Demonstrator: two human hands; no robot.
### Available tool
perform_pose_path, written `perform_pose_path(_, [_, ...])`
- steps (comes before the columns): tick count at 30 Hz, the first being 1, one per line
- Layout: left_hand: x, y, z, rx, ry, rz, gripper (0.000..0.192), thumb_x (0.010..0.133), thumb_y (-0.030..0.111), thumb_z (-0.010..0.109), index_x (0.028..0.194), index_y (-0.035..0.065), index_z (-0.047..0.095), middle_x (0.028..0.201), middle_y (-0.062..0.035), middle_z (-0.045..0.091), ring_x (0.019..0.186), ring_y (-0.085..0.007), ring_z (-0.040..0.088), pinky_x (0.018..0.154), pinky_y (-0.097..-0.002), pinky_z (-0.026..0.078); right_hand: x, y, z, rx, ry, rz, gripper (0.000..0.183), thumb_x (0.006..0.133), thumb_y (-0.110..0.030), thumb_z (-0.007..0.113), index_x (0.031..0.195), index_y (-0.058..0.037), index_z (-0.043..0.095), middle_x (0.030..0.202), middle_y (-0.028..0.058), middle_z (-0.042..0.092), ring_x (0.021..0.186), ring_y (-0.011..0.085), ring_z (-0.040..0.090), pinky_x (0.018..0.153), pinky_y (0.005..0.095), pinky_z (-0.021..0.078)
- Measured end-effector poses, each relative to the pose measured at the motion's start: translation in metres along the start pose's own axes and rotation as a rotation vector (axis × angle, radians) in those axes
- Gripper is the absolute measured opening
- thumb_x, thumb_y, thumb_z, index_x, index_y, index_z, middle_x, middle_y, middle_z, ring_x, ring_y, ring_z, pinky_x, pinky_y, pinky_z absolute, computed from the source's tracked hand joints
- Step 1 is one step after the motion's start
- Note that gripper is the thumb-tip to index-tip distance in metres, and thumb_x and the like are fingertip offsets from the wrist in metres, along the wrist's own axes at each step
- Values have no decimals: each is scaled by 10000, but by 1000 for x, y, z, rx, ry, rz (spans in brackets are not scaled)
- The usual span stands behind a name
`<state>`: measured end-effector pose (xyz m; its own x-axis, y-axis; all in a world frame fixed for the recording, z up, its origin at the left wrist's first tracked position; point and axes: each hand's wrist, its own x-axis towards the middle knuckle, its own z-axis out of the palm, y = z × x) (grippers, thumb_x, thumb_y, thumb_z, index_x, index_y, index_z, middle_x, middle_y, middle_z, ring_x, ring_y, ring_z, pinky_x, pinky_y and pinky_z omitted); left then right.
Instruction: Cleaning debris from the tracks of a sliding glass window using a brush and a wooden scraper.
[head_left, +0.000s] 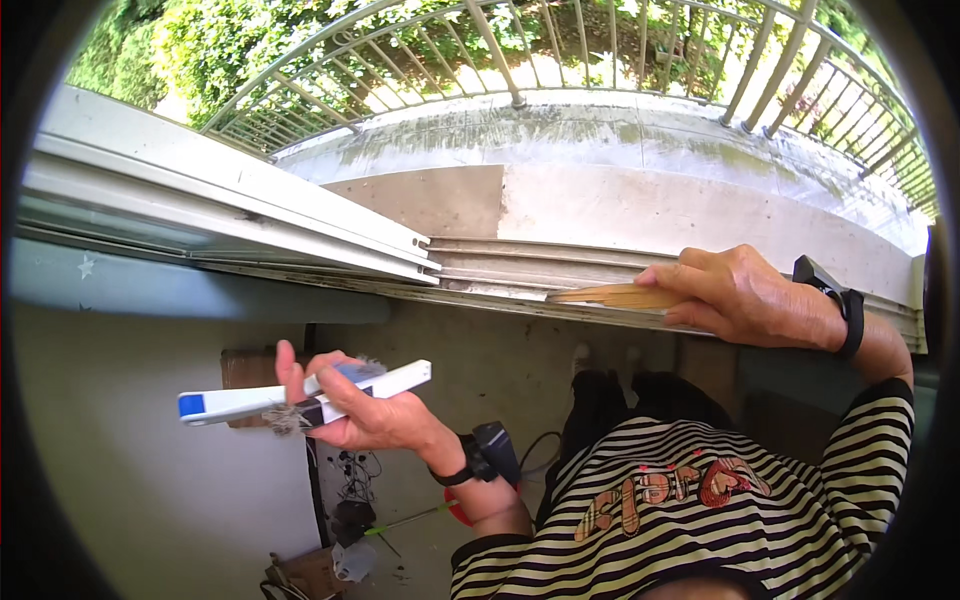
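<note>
My right hand (727, 296) grips a flat, tan, tapered tool (611, 295), and I cannot tell whether it is wood or stiff bristles. Its narrow tip rests at the inner edge of the sliding window track (525, 264), where pale, dirty grooves show. Lower and to the left, my left hand (360, 405) holds white plastic cleaning brushes (240, 403) away from the sill. One white handle ends in blue, and grey, frayed bristles stick out by the fingers. The fingers hide part of the handles. A white sliding window sash (247, 214) stands in the track at left.
Beyond the sill (585, 202) runs a metal railing (495, 52), with shrubs outside. A blue curtain (172, 277) with stars hangs below the sash. On the floor lie cables (356, 472), a plastic bag (354, 561), a cardboard box (311, 574) and a green stick (412, 517).
</note>
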<state>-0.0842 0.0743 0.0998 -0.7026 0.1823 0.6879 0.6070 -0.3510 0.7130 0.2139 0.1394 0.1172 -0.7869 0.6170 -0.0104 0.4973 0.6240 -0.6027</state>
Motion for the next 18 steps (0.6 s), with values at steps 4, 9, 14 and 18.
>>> perform_pose_path(4, [36, -29, 20, 122, -97, 296, 257, 842, 92, 519, 1049, -60, 516, 1118, -147, 541, 862, -171, 490, 746, -285, 428, 5, -10, 2, 11, 15, 136, 288, 787, -193, 613, 1062, -109, 593, 694, 117, 559, 617, 306, 577, 564, 375, 466])
perform_pose_path(9, [39, -41, 51, -78, -206, 197, 504, 867, 160, 547, 1285, -48, 356, 1223, -180, 459, 1057, -224, 486, 903, -345, 417, 17, -18, 10, 3, 57, 166, 305, 765, -168, 635, 1062, -109, 595, 679, 109, 555, 583, 295, 571, 528, 368, 457])
perform_pose_path(14, [40, -51, 59, -162, -190, 289, 535, 876, 163, 509, 1305, -64, 283, 1266, -235, 399, 1081, -288, 499, 885, -387, 466, 43, -36, 17, -80, 14, 182, 288, 761, -169, 637, 1033, -85, 594, 669, 112, 553, 562, 283, 570, 511, 367, 455])
perform_pose_path(18, [41, -52, 63, -123, -161, 345, 520, 882, 171, 485, 1293, -78, 286, 1246, -258, 407, 1064, -305, 515, 859, -384, 496, 69, -38, 35, -21, 61, 140, 278, 772, -189, 621, 1015, -58, 590, 670, 124, 557, 585, 285, 576, 515, 379, 455])
